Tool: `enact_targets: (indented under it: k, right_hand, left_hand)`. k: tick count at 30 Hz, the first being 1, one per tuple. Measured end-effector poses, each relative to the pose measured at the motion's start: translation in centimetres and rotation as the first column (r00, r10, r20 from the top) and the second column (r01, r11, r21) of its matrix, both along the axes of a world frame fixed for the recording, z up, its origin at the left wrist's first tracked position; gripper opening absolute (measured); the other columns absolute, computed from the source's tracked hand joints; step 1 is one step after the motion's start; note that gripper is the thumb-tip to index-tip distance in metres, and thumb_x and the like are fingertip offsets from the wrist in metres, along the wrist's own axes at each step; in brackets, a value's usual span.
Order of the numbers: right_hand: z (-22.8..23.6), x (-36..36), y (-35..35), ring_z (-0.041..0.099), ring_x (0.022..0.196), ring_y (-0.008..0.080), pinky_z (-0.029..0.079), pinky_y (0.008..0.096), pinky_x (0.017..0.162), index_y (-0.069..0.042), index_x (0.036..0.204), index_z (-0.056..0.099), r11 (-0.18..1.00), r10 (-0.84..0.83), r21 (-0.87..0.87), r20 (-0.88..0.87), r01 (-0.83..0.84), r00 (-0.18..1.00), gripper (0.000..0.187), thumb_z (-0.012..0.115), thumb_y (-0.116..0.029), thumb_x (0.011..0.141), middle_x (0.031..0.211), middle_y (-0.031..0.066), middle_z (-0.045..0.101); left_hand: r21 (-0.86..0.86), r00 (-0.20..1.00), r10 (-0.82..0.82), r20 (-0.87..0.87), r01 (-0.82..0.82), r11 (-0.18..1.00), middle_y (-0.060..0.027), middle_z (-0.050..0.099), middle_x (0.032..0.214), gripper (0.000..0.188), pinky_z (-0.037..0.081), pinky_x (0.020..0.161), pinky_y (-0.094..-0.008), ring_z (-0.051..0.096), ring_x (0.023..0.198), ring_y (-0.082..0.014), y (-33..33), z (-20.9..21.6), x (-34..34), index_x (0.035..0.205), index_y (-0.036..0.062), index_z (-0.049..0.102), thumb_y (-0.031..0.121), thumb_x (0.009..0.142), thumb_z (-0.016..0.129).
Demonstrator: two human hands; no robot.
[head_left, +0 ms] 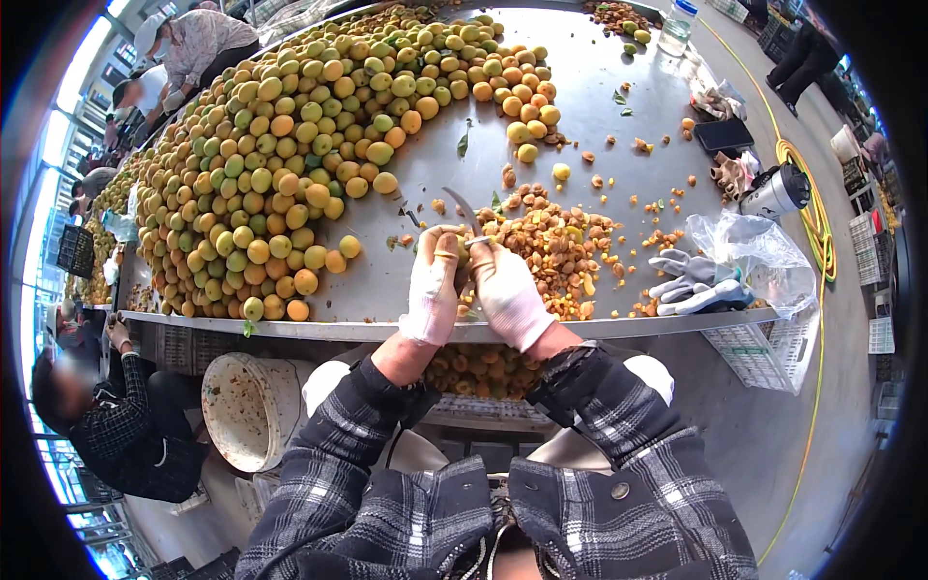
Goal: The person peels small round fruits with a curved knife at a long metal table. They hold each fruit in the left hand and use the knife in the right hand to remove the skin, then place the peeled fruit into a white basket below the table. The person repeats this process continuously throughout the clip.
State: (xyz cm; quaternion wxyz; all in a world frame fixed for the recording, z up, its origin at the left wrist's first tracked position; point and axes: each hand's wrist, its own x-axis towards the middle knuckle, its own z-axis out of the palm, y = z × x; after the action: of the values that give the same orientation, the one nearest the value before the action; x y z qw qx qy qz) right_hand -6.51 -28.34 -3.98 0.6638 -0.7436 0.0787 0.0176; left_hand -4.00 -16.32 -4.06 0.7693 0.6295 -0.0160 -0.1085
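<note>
My gloved left hand [432, 287] and gloved right hand [506, 293] meet above the near edge of a metal table [387, 280]. The right fingers close on a small curved knife [463, 207], its blade pointing up and to the left. The left fingers are wrapped round what looks like an apricot, mostly hidden between both hands. Just right of them lies a heap of brown and orange fruit scraps [561, 246]. A large pile of green-yellow to orange apricots [280, 164] covers the table's left side. Below the edge, a crate holds cut fruit [483, 371].
Grey gloves [698, 282], a clear plastic bag [759, 251], a tumbler [776, 190] and a phone [724, 135] lie along the right side. A jar [679, 27] stands far right. A white bucket [246, 411] and a seated person [135, 416] are at left. A yellow hose [818, 217] lies on the floor.
</note>
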Motion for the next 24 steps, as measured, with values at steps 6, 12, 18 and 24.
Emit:
enact_targets:
  k: [6, 12, 18, 24]
  right_hand:
    - [2.5, 0.1, -2.3, 0.023, 0.04, 0.0036, 0.024, 0.0224, 0.034, -0.015, 0.084, 0.045, 0.345, 0.547, 0.929, -0.082, -0.136, 0.833, 0.043, 0.033, -0.052, 0.103, 0.055, -0.01, 0.026]
    - [1.5, 0.0, -1.5, 0.055, 0.054, 0.0233, 0.044, 0.0325, 0.052, -0.003, 0.093, 0.058, 0.986, 0.132, 0.103, 0.013, -0.133, 0.991, 0.033, 0.046, -0.032, 0.102, 0.068, 0.0098, 0.06]
    - [1.0, -0.6, -1.1, 0.062, 0.076, 0.0421, 0.048, 0.0464, 0.066, 0.0, 0.098, 0.058, 0.904, 0.127, -0.426, 0.191, -0.034, 0.973, 0.032, 0.048, -0.03, 0.1, 0.077, 0.0224, 0.063]
    - [1.5, -1.0, -0.8, 0.062, 0.071, 0.0436, 0.049, 0.049, 0.061, -0.002, 0.095, 0.054, 0.829, 0.111, -0.558, 0.213, 0.028, 0.971, 0.029, 0.048, -0.03, 0.1, 0.07, 0.0226, 0.062]
  left_hand:
    - [-0.475, 0.991, -0.031, -0.131, -0.035, 0.879, -0.0017, 0.057, 0.096, 0.034, 0.047, 0.076, -0.0272, 0.055, 0.085, -0.0118, 0.2, 1.3, 2.1, 0.119, 0.0072, 0.052, 0.036, 0.102, 0.047]
    - [-0.674, 0.973, -0.119, -0.198, -0.048, 0.737, -0.009, 0.055, 0.115, 0.035, 0.044, 0.099, -0.0385, 0.054, 0.106, -0.0212, 0.3, -0.4, 3.4, 0.119, 0.0028, 0.05, 0.033, 0.102, 0.049]
    - [-0.608, 0.982, -0.123, -0.141, 0.012, 0.794, -0.0087, 0.056, 0.112, 0.033, 0.044, 0.098, -0.0368, 0.054, 0.104, -0.0199, 0.5, -1.0, 3.2, 0.121, 0.0055, 0.049, 0.032, 0.102, 0.048]
    - [-0.557, 0.993, -0.077, -0.091, 0.013, 0.83, -0.0101, 0.06, 0.108, 0.042, 0.047, 0.093, -0.0379, 0.058, 0.099, -0.0217, 0.4, -0.6, 3.0, 0.126, 0.0016, 0.048, 0.036, 0.101, 0.049]
